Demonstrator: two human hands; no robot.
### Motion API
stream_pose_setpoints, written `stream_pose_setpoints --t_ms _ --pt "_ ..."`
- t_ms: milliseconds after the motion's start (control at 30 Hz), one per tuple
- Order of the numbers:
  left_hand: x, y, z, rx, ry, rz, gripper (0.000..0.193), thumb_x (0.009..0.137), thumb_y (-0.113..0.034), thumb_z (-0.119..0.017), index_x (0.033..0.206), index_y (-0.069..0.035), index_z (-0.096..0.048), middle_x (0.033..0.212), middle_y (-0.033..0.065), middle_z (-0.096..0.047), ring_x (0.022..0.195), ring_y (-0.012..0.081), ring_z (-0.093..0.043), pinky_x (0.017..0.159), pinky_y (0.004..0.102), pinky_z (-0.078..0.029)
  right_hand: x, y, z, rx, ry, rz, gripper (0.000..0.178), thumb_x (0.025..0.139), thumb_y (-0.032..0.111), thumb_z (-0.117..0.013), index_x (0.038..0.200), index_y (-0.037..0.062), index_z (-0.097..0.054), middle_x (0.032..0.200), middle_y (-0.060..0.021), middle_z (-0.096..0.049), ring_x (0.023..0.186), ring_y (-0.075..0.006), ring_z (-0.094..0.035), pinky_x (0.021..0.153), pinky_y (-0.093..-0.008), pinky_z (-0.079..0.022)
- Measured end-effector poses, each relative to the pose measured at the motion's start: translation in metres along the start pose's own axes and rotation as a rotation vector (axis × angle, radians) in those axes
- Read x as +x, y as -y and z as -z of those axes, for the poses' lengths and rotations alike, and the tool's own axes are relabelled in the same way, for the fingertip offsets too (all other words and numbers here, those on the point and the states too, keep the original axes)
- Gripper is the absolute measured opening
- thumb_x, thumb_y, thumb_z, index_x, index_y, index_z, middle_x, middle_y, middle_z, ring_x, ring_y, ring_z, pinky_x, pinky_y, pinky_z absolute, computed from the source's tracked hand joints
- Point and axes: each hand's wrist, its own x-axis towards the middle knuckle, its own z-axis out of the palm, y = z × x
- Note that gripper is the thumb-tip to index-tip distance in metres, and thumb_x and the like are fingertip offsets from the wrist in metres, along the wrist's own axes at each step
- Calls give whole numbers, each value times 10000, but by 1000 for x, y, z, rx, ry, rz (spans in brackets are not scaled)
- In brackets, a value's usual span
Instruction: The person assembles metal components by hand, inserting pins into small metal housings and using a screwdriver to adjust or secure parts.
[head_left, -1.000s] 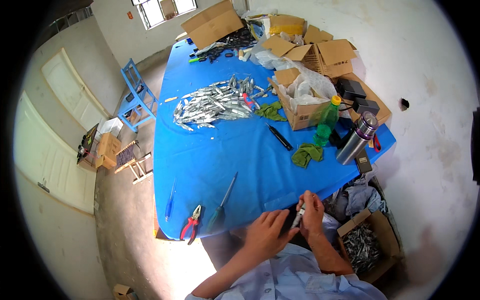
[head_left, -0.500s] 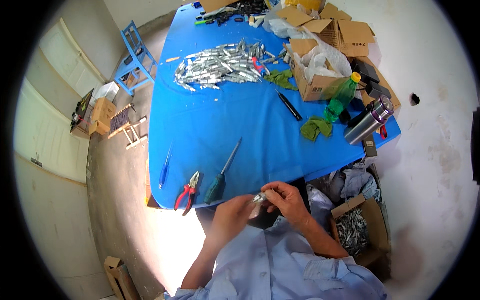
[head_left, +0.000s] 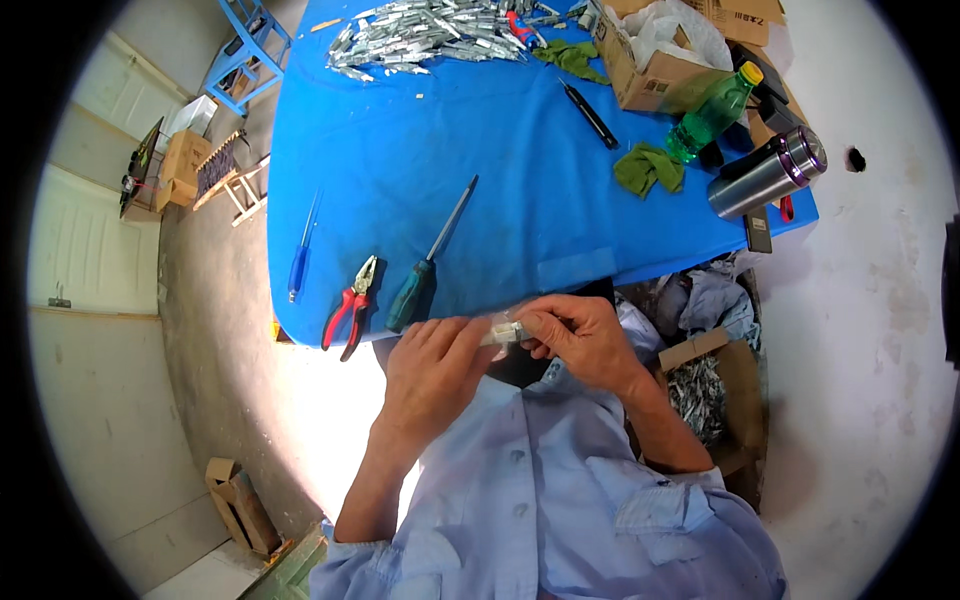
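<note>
Just off the table's near edge, both my hands are closed on a small silvery metal part, which lies level between them. My left hand grips one end, its back turned up. The thumb and fingers of my right hand pinch the other end. Fingers cover much of the part, so its full shape is hidden. Left of my hands on the blue cloth lie red-handled pliers, a large green-handled screwdriver and a thin blue screwdriver.
A heap of silvery metal parts covers the far side of the blue table. To the right stand a steel flask, a green bottle and a cardboard box. Below, a carton holds more metal pieces.
My view has tilted down, so the table sits higher in the picture. The metal part has turned more level between my hands, and my left hand now shows more of its back.
</note>
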Motion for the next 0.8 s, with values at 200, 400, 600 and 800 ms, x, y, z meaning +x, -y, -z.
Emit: stream_pose_setpoints --t_ms 200,400,600,800 --pt "-8 4 -1 30 23 -9 281 826 -69 -795 1087 -34 -699 949 96 -714 844 286 -686 720 392 -530 1 0 6 -328 62 265 190 957 151 -696 1051 -12 -727 918 -63 -717 762 -143 -666 683 -294 -529" --pt "-12 3 -2 30 29 -41 262 838 -79 -787 1073 -35 -682 934 94 -705 818 282 -676 708 391 -521 0 8 7 -727 130 482 290 893 185 -721 1135 28 -695 1029 -126 -715 926 -317 -687 768 -410 -548" --pt "-14 4 -1 88 46 -78 251 848 -120 -789 1044 -35 -658 940 95 -704 803 280 -669 692 387 -516 2 8 5 -941 192 553 304 907 215 -714 1166 65 -658 948 -94 -672 910 -313 -668 743 -436 -537" --pt "-14 8 1 37 145 -11 298 871 -113 -758 1132 -23 -647 896 101 -704 774 280 -691 636 382 -531 6 5 1 -971 184 648 272 908 218 -708 1117 54 -649 897 -75 -614 875 -283 -642 708 -408 -528"
